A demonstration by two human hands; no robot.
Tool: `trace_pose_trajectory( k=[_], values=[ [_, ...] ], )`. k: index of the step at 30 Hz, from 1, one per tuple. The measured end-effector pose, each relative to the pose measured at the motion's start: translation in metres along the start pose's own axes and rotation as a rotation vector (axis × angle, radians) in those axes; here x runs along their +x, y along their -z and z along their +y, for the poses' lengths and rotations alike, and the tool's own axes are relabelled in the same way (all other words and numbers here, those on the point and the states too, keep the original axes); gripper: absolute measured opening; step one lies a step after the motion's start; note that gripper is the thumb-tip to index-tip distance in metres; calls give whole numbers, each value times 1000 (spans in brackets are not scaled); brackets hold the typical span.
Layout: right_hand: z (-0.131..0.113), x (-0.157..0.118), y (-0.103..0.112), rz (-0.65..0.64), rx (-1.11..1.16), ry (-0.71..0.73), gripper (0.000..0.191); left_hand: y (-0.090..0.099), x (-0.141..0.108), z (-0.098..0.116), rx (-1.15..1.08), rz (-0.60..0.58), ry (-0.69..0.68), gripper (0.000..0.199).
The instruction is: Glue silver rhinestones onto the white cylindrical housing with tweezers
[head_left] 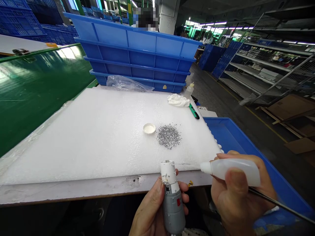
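My left hand (pixel 150 208) is wrapped round a grey and white model spacecraft (pixel 173 208), held upright just off the table's front edge. Its white upper end is open at the top, and a small red mark shows on the grey body. Between the thumb and fingers of my right hand (pixel 240 193) lies a translucent squeeze bottle (pixel 236 168), tilted nearly level. The bottle's fine nozzle points left and reaches the white upper part of the model; I cannot tell if it touches. A thin dark metal tool (pixel 283 205) also sticks out of my right hand.
White foam (pixel 98 137) covers the table. On it are a small white dish (pixel 149 128), a pile of tiny silvery parts (pixel 169 136), a white cloth (pixel 178 100), a green cutter (pixel 194 111) and another bottle (pixel 189 90). Stacked blue bins (pixel 142 65) stand behind; a blue tray (pixel 228 134) lies right.
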State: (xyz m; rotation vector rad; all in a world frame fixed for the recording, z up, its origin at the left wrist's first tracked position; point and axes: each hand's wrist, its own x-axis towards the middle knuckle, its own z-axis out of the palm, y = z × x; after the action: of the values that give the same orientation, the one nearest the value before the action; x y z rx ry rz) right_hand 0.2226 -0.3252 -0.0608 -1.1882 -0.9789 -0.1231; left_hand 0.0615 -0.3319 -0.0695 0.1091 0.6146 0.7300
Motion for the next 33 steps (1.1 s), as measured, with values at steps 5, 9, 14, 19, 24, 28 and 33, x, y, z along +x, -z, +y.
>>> trace_pose_trajectory(
  k=[5, 9, 14, 19, 24, 28, 33],
  values=[
    [-1, 0, -1, -15, -1, 12, 25, 0, -1, 0, 5, 5, -1, 35],
    [-3, 1, -1, -51, -13, 15, 21, 0, 0, -1, 15, -15, -15, 35],
    [-2, 2, -1, -33, -77, 35, 30, -1, 0, -1, 22, -15, -17, 34],
    [-2, 2, -2, -30, -10, 37, 22, -2, 0, 0, 15, 4, -7, 33],
    [-5, 2, -2, -25, -44, 59, 23, -2, -1, 0, 19, 4, -10, 32],
    [-5, 3, -4, -20, -15, 69, 21, -3, -1, 0, 23, 14, 6, 34],
    [-3, 1, -5, -30, -18, 63, 21, -3, -1, 1, 12, 9, 7, 35]
  ],
)
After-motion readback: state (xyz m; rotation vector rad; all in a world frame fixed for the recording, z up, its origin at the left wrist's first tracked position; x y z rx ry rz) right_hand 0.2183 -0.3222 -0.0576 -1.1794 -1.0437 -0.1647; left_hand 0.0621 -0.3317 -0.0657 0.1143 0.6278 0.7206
